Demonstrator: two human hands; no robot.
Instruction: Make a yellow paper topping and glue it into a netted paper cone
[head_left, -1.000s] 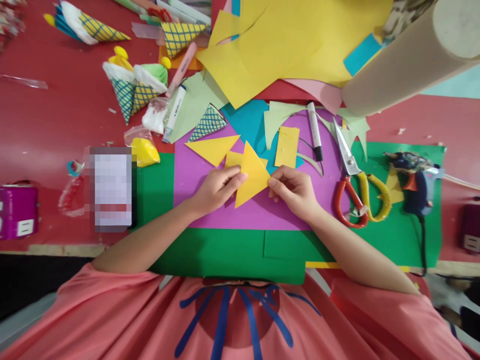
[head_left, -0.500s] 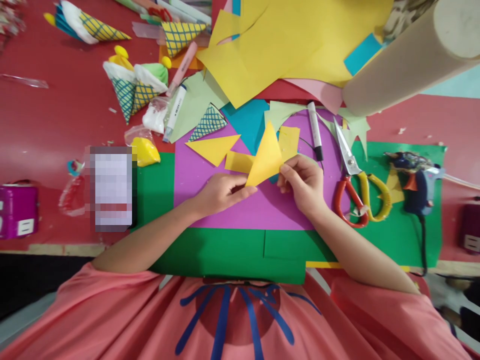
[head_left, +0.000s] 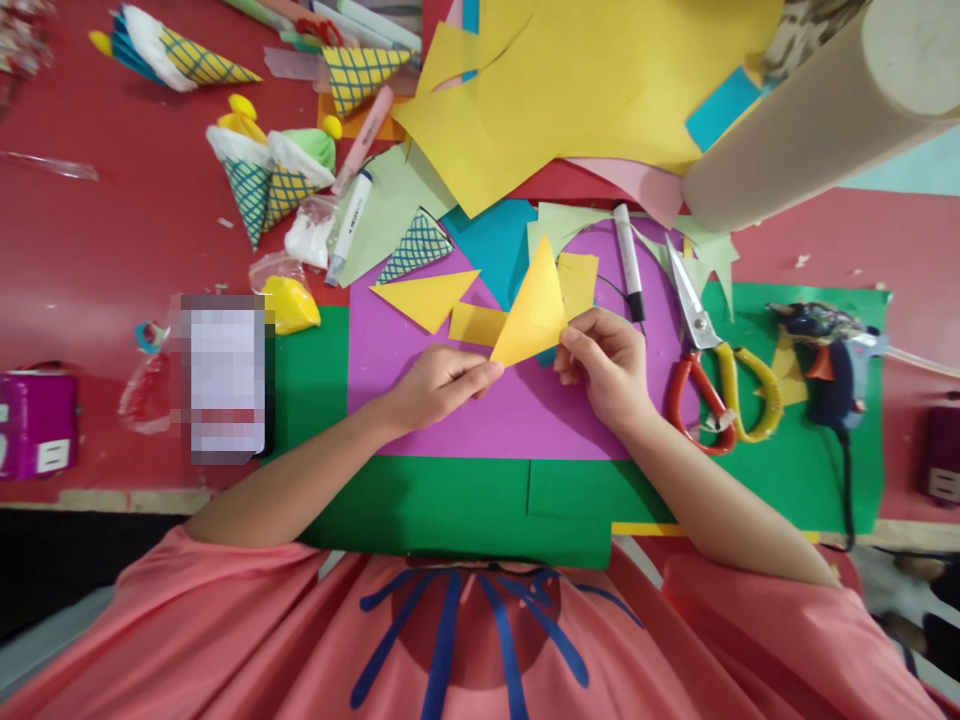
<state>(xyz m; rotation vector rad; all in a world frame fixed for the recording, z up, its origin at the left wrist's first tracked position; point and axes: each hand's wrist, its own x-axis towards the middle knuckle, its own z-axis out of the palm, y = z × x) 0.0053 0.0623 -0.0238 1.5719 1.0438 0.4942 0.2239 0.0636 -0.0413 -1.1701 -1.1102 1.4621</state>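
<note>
Scissors (head_left: 712, 360) lie beside a glue gun (head_left: 825, 365); a marker (head_left: 628, 262) rests nearby.

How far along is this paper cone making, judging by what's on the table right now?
Done: finished cross-hatched cones lie on the red table. In hand: the left hand and right hand pinch a plain yellow triangle, unmarked and unrolled. Left: another yellow triangle lies flat on the purple sheet.

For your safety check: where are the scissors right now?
In the head view the scissors lie on the right, blades on the purple sheet, between the right hand and the glue gun.
</note>
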